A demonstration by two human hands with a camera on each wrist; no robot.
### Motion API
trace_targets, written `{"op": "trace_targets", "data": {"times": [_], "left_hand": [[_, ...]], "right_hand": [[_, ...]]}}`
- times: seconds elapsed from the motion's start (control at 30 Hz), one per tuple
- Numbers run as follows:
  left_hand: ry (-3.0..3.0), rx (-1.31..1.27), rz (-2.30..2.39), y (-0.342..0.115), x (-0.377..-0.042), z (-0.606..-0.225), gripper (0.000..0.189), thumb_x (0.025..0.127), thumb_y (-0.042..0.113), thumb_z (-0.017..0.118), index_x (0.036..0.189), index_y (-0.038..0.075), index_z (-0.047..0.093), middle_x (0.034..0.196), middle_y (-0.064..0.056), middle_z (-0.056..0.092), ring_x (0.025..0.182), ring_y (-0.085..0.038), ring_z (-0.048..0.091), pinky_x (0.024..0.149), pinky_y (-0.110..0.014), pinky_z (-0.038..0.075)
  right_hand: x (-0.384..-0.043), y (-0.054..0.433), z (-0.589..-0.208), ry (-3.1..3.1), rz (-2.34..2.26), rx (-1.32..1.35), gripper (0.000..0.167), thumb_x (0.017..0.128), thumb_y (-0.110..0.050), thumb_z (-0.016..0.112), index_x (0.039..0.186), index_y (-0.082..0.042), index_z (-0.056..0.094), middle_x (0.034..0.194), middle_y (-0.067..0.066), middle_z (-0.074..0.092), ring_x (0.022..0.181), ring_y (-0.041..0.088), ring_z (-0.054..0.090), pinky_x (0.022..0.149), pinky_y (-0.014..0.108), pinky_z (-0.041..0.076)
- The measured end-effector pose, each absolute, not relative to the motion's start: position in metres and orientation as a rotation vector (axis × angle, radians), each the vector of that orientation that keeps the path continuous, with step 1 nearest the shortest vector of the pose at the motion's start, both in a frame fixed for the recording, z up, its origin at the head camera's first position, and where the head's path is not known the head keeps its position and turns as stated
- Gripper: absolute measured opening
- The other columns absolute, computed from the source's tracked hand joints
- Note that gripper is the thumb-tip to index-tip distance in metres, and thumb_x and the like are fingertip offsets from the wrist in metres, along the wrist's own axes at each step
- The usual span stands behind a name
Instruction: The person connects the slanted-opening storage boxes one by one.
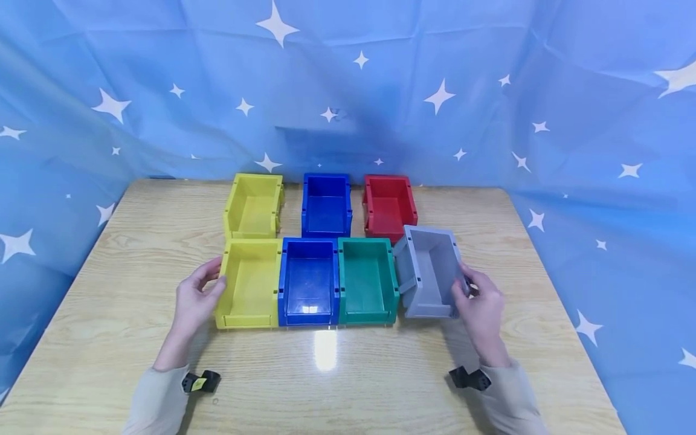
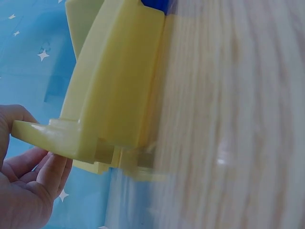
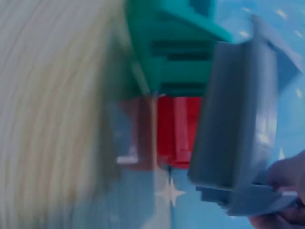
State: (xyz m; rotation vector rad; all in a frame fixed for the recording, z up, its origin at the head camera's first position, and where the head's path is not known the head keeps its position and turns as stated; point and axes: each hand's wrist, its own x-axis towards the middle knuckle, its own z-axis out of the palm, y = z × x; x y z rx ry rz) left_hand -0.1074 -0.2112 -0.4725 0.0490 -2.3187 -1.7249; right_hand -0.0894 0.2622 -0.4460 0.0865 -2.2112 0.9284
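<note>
My right hand (image 1: 481,308) grips the right wall of a grey bin (image 1: 429,272), its thumb inside the rim. The grey bin is tilted and raised off the table beside the green bin (image 1: 368,281); in the right wrist view the grey bin (image 3: 233,124) hangs apart from the table. My left hand (image 1: 198,299) pinches the left rim of the front yellow bin (image 1: 251,284), fingers beneath the lip in the left wrist view. Between the yellow and green bins sits a blue bin (image 1: 309,281), all three side by side in a row.
Behind the front row stand another yellow bin (image 1: 252,205), another blue bin (image 1: 326,205) and a red bin (image 1: 389,205), spaced apart. A blue curtain (image 1: 337,90) with white stars hangs at the back edge of the wooden table (image 1: 266,380).
</note>
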Motion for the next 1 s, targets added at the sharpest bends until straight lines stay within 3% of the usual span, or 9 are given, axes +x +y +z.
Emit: {"op": "trace_targets", "data": {"times": [0.13,0.27,0.47,0.63,0.87,1.0], "left_hand": [[-2.327,0.037,-1.721,-0.211,-0.109,-0.472,0.034,0.084,-0.012,0.053,0.118,-0.013,0.056,0.103,-0.03,0.059,0.083,0.005,0.055,0.062,-0.008,0.05],[-2.33,0.041,-1.726,-0.211,-0.109,-0.471,0.035,0.084,-0.012,0.053,0.119,-0.013,0.055,0.104,-0.031,0.058,0.084,0.005,0.055,0.064,-0.008,0.05],[-2.326,0.035,-1.77,-0.211,-0.108,-0.471,0.037,0.085,-0.012,0.053,0.121,-0.014,0.053,0.107,-0.033,0.057,0.084,0.004,0.054,0.065,-0.007,0.049],[-2.328,0.03,-1.752,-0.21,-0.109,-0.471,0.036,0.084,-0.013,0.053,0.12,-0.014,0.054,0.106,-0.033,0.058,0.084,0.003,0.055,0.065,-0.008,0.05],[-2.312,0.027,-1.763,-0.21,-0.108,-0.47,0.036,0.084,-0.013,0.054,0.12,-0.013,0.054,0.106,-0.031,0.058,0.085,0.001,0.056,0.065,-0.009,0.05],[-2.308,0.014,-1.765,-0.21,-0.109,-0.471,0.037,0.084,-0.013,0.054,0.121,-0.013,0.054,0.106,-0.031,0.059,0.085,0.001,0.057,0.064,-0.008,0.05]], "right_hand": [[-0.091,0.276,-0.438,-2.266,1.347,-0.091,0.025,0.079,0.011,0.064,0.103,0.009,0.067,0.078,0.006,0.07,0.066,-0.007,0.058,0.058,0.007,0.049],[-0.099,0.293,-0.427,-2.33,1.864,-0.233,0.029,0.087,-0.003,0.064,0.116,0.0,0.065,0.076,-0.013,0.067,0.068,-0.003,0.06,0.059,0.013,0.052],[-0.108,0.309,-0.425,-2.223,2.389,-0.272,0.021,0.089,-0.003,0.062,0.098,-0.02,0.071,0.084,-0.006,0.069,0.076,0.005,0.063,0.063,0.02,0.054],[-0.112,0.308,-0.422,-2.186,2.45,-0.342,0.02,0.088,-0.002,0.062,0.09,-0.02,0.072,0.084,-0.006,0.07,0.073,0.007,0.064,0.063,0.02,0.054],[-0.119,0.303,-0.414,-2.045,2.617,-0.391,0.027,0.092,0.003,0.052,0.084,-0.015,0.071,0.073,-0.003,0.068,0.06,0.007,0.062,0.052,0.017,0.049],[-0.12,0.3,-0.414,-2.007,2.601,-0.419,0.023,0.091,0.002,0.056,0.084,-0.015,0.071,0.071,-0.004,0.066,0.055,0.004,0.056,0.047,0.013,0.046]]}}
